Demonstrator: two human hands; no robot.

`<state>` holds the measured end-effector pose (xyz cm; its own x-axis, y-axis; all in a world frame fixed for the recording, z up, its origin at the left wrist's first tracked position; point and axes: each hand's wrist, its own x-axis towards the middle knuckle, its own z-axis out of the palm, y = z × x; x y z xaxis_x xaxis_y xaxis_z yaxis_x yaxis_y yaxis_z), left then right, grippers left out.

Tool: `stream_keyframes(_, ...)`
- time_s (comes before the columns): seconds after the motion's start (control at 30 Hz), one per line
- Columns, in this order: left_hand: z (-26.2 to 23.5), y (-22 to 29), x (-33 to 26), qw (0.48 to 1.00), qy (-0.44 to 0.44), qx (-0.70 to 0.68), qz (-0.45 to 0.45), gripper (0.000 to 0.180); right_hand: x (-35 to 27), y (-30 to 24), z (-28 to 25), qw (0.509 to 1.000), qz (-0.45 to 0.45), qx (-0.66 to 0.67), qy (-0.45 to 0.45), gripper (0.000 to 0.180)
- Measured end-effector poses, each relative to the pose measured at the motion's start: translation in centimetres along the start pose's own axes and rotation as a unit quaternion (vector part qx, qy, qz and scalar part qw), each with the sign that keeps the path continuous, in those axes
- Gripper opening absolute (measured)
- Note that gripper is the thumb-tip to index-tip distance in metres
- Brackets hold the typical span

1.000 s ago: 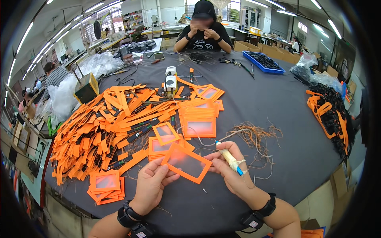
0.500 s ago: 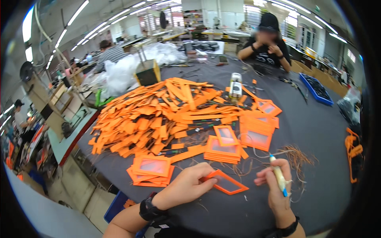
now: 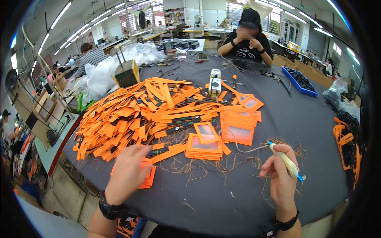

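Note:
My left hand (image 3: pixel 129 172) is over a small stack of orange-framed pieces (image 3: pixel 147 181) at the near left, hiding much of it. Its fingers look stretched out, slightly blurred, with nothing visible in them. In my right hand (image 3: pixel 281 174) is a pen-like tool (image 3: pixel 286 162), wrapped in cream tape with blue ends. A thin pale cord lies close to its upper tip. Ahead, between my hands, sits a neat stack of orange frames with clear windows (image 3: pixel 200 152), one loose frame (image 3: pixel 206 132) tilted on top. Another stack (image 3: pixel 238 135) lies beyond it on the right.
A large heap of orange strips (image 3: pixel 119 119) covers the table's left. Behind it stand a weighted block with prongs (image 3: pixel 127 74) and a white bottle-shaped thing (image 3: pixel 215 83). Loose threads (image 3: pixel 222 166) lie about. A blue tray (image 3: pixel 300 82) sits far right; a person (image 3: pixel 248 39) sits opposite.
My left hand has moved left from the middle, where it held an orange frame, to over the left stack; that frame no longer shows in it. My right hand keeps the tool.

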<state>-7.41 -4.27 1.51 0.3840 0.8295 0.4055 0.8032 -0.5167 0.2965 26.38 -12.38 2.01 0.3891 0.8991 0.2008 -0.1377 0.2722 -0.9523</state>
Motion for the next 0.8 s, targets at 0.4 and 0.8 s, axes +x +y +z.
stream_keyframes(0.4, 11.8, 3.4, 11.9, 0.974, -0.088, 0.082, 0.193, 0.022, 2.2, 2.4, -2.9, 0.990, 0.092, 0.104, -0.007, 0.028)
stream_keyframes(0.8, 2.9, 9.7, 8.3, 0.896, -0.243, -0.372, 0.009, 0.015, -0.6, 2.8, -0.4, 0.991, -0.068, -0.055, -0.101, 0.042)
